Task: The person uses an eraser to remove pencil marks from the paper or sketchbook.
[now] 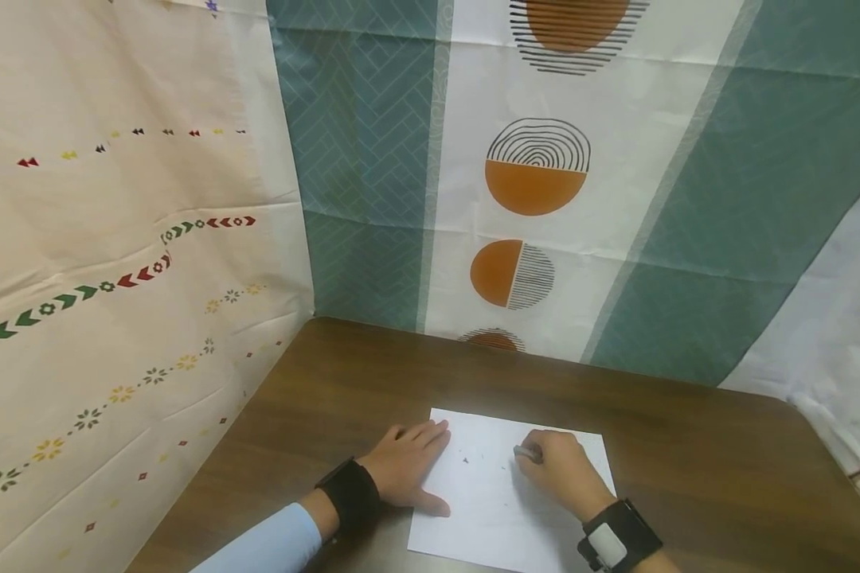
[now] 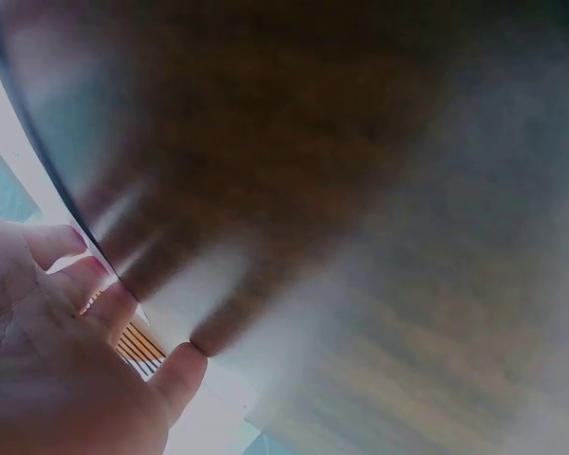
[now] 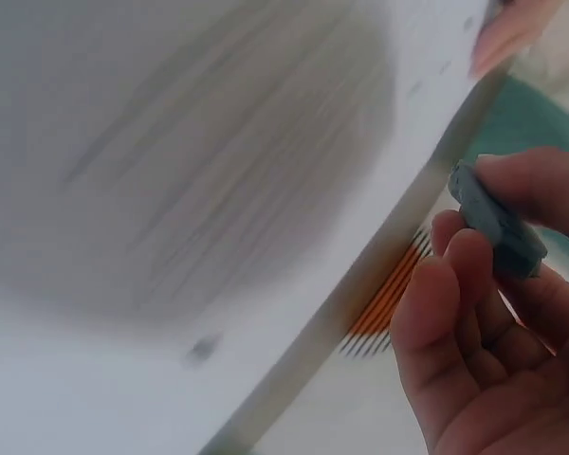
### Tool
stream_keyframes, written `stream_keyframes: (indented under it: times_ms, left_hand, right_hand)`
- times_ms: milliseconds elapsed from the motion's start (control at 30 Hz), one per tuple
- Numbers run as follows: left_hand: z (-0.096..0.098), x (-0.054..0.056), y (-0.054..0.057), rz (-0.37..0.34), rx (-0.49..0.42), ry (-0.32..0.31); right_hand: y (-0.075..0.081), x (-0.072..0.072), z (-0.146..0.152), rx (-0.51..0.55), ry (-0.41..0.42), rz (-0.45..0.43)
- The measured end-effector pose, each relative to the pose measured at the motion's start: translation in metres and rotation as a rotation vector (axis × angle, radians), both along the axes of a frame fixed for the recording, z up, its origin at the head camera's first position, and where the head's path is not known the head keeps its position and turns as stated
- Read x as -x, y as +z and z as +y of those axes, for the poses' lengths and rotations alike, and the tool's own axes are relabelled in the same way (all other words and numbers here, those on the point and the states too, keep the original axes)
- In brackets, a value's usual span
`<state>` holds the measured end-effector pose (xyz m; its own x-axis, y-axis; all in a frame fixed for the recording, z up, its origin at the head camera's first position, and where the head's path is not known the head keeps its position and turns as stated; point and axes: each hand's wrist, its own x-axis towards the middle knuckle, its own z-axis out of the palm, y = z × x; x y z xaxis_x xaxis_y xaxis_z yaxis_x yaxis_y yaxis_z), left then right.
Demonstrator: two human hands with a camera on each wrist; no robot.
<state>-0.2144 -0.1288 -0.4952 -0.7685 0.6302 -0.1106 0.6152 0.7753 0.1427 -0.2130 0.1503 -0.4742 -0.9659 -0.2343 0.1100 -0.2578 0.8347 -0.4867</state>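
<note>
A sheet of white paper (image 1: 473,525) lies on the brown table, with several small dark crumbs on it. My left hand (image 1: 405,465) rests on the sheet's left edge, fingers and thumb spread. Above the sheet's right part, my right hand (image 1: 560,468) pinches a small grey eraser (image 1: 527,454) between thumb and fingers. Seen from the right wrist, the eraser (image 3: 498,227) looks blue-grey with a worn, rough end. Faint grey streaks cross the paper (image 3: 104,379) in that view. The left wrist view shows the left hand's fingertips (image 2: 185,374) touching the surface.
The wooden table (image 1: 358,374) has rounded far corners. Behind it hangs a green and white curtain (image 1: 365,175) with orange circles. A cream patterned cloth (image 1: 115,239) borders the left side, and a white cloth (image 1: 831,358) hangs at the right.
</note>
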Motion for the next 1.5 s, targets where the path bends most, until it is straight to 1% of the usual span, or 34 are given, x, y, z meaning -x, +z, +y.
stream_keyframes:
  times_ms: [100,233,367,500,700,800,967,1033,1233,1400,1500]
  left_hand:
    - [0.001,0.0,-0.002,-0.005,0.008,0.006]
    - [0.001,0.0,-0.004,0.002,0.01,0.008]
    - [0.0,0.001,-0.005,0.024,0.019,0.0]
    - [0.0,0.002,-0.005,0.034,0.025,-0.006]
    - [-0.001,0.001,-0.006,0.035,0.012,-0.013]
    - [-0.002,0.002,-0.006,0.042,0.012,-0.014]
    - [-0.002,0.002,-0.005,0.035,0.013,-0.01]
    - [-0.001,0.002,-0.005,0.031,0.017,-0.007]
    - [0.0,0.001,-0.006,0.034,0.024,0.0]
    - [0.001,0.001,-0.006,0.024,0.024,0.007]
    - [0.001,0.001,-0.005,0.013,0.02,0.01]
  right_hand:
    - [0.001,-0.001,-0.016,0.0,0.041,-0.023]
    - [0.0,-0.001,-0.031,0.0,0.127,-0.041]
    - [0.0,-0.001,-0.044,0.007,0.198,-0.056]
    - [-0.003,-0.002,-0.054,0.007,0.24,-0.064]
    - [-0.01,-0.003,-0.064,-0.023,0.276,-0.054]
    - [-0.014,-0.004,-0.065,-0.061,0.284,-0.023]
    - [-0.019,-0.008,-0.062,-0.15,0.312,0.099]
    - [-0.02,-0.009,-0.059,-0.179,0.311,0.123]
    - [-0.019,-0.012,-0.044,-0.181,0.267,0.08]
    - [-0.021,-0.016,-0.025,-0.207,0.173,0.105]
    - [-0.021,-0.018,-0.012,-0.233,0.103,0.095]
